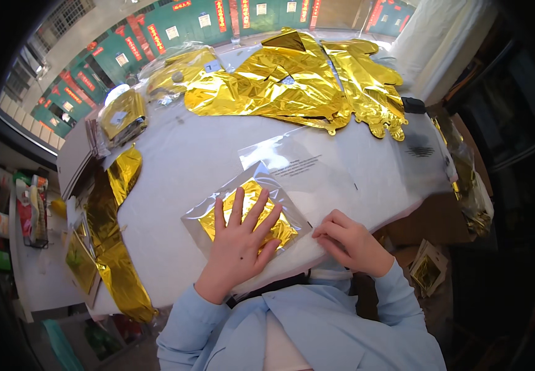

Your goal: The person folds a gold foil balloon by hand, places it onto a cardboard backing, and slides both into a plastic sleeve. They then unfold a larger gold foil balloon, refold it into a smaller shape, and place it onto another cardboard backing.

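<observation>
1. L. hand: mine, palm down, fingers splayed and released, laid flat rather than gripping; thumb angled out to the rt.
2. Clear bag: directly under my L. fingers, one corner pointing away from me. Folded gold foil shows thru the film, betw. those fingers and rt. of the thumb.
3. R. hand: mine, fingers bent inward, thumb close below the index; held just rt. of the bag's rt. corner, nr. the table's close edge. Whether the fingertips pinch anything, I can't tell.
4. Second clear sheet: beyond my L. fingertips and to the rt., flat on the white table, w/ small dark print.
5. Large gold piece: well beyond my L. fingertips, crumpled, at the table's far side. Scalloped gold piece: just rt. of it, w/ a black object nr. its rt. edge.
6. Long gold strip: well lt. of my L. fingers, along the table's lt. edge.
7. Gold packet: far lt. of and beyond the same fingers.
</observation>
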The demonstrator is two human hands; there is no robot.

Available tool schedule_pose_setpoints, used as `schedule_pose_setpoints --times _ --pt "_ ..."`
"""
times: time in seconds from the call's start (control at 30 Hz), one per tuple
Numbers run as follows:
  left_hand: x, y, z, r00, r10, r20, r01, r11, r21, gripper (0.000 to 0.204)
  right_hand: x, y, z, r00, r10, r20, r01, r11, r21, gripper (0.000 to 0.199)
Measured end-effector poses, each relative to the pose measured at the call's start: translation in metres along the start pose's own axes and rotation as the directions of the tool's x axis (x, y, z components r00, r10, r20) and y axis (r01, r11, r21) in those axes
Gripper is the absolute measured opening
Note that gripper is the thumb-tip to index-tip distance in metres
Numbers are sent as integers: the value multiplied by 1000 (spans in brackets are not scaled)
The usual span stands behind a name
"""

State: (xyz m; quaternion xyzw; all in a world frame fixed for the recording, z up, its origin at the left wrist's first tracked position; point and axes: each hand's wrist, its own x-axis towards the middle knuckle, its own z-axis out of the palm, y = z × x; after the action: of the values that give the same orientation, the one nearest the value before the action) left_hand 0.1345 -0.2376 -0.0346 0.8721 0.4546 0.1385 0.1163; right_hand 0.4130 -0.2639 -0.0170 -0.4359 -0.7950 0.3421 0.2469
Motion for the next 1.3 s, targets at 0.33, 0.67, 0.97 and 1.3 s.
schedule_pose_setpoints --times 0.33,0.67,0.97,1.3 --pt "-1 1 1 1000 -4 1 4 1000 10 63 -3 -2 -11 998 -5 61 8 998 -59 12" --pt "-1 1 2 1000 1 12 -2 1000 13 63 -5 4 -8 999 -23 32 24 998 -56 10" --pt "-1 1 1 1000 4 4 -4 1000 24 63 -5 5 2 994 -55 -95 44 993 -107 12" --pt "-1 1 1 1000 2 2 -2 1000 20 64 -5 2 10 985 -103 -138 70 971 -228 13"
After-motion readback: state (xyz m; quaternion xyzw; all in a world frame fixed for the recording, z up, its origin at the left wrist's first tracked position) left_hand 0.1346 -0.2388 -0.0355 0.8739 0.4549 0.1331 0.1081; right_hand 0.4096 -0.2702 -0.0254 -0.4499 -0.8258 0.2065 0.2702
